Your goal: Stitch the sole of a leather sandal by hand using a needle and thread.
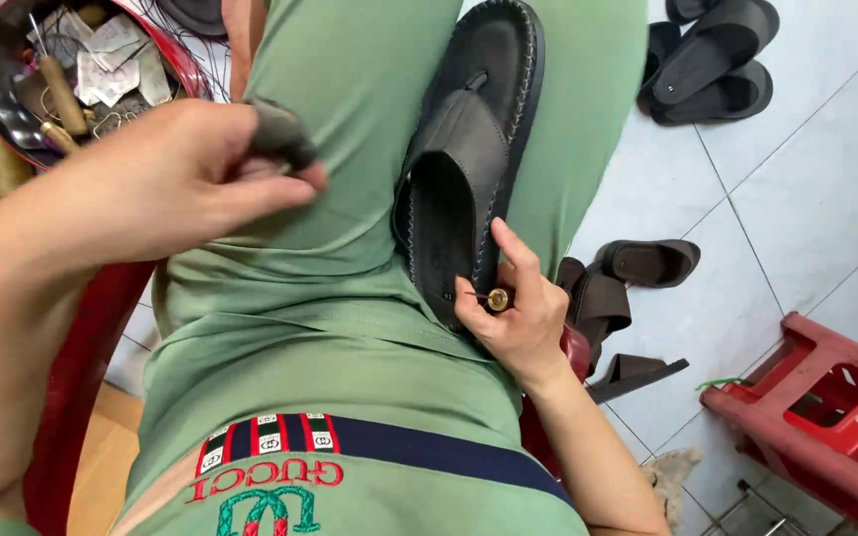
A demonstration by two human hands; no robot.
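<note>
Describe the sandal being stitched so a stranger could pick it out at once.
Start at the green shorts. The dark sandal lies on the lap between the thighs, with pale stitching along its rim. Unlike the sandals on the tiled floor, the right hand pushes a brass-tipped awl into its edge.

One dark sandal (469,159) on the lap; two black slides (712,60) far right; two brown sandals (638,268) on the floor — one red stool (826,407), one round tin (2,69) far left.
</note>
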